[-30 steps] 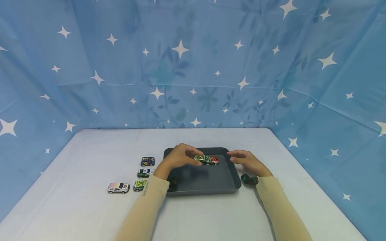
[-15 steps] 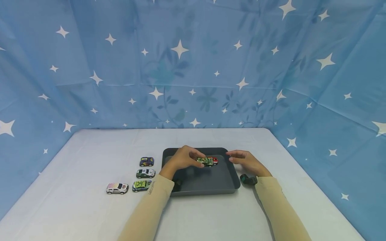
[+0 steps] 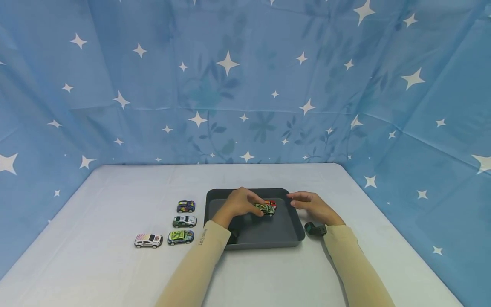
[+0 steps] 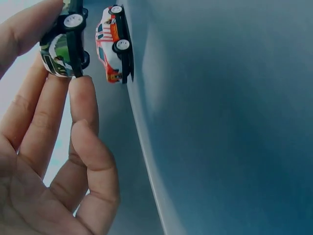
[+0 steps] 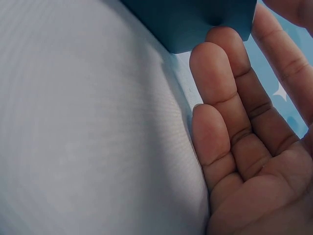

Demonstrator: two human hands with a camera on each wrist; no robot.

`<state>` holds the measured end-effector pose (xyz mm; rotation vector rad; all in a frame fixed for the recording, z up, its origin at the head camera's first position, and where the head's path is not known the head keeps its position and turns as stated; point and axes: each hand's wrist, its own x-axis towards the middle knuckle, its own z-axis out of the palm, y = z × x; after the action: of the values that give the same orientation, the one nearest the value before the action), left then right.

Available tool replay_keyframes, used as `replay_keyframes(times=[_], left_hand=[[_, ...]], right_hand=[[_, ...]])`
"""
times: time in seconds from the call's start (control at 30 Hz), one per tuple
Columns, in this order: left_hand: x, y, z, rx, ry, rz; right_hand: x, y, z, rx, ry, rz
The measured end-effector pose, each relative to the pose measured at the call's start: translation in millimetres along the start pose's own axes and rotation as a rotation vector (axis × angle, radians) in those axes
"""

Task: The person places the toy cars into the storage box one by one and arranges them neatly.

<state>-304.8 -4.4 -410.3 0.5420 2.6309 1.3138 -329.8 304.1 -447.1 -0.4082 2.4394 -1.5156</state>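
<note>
"Over the dark tray (image 3: 264, 234), what have those fingers got?"

"A camouflage car (image 4: 58, 51)! It's within the tray's outline, in the far half, and my left hand (image 3: 239, 202) has it pinched between thumb and fingertips. Whether its wheels touch the floor, I can't tell."

"How does it look to handle?"

"Light, I'd judge, and stiff: a hard shell that shouldn't give under a squeeze. That glossy finish could be a touch slippery, and the wheels would probably spin under a fingertip, so the body is the sensible hold. Sturdy enough, I'd say; only the paint might scratch."

"And its neighbour?"

"Just beyond, a red-and-white car (image 4: 113, 46), on its wheels in the tray. The left wrist view shows a gap between the two!"

"Your other hand?"

"My right hand (image 3: 314, 207) is at the tray's right rim, grasping nothing, fingers loose. Fingertips sit right by the outer wall; whether they press, I can't tell."

"Farther out?"

"Left of the tray on the white table (image 3: 268, 273): a blue car (image 3: 186, 207), a white-and-green car (image 3: 184, 221), a yellow-green car (image 3: 180, 237) and, leftmost, a white car (image 3: 148, 240). Behind it all, starry blue cloth (image 3: 245, 85)!"
</note>
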Motion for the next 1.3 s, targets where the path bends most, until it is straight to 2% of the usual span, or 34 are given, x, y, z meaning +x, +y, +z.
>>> replay_keyframes(times=[0.47,0.67,0.9,1.3], left_hand=[[6.8,6.5,14.4,0.076,0.031,-0.102],[6.5,9.3,16.8,0.103,0.015,-0.112],[7.3,15.5,19.7,0.178,0.003,-0.137],[9.1,15.9,21.1,0.194,-0.019,-0.145]], right_hand=[[2.3,0,1,-0.015,0.017,0.026],[1.3,-1,0,-0.025,0.019,0.028],[0.9,-2,0,-0.015,0.008,0.006],[-0.1,-1,0,-0.010,0.002,0.006]])
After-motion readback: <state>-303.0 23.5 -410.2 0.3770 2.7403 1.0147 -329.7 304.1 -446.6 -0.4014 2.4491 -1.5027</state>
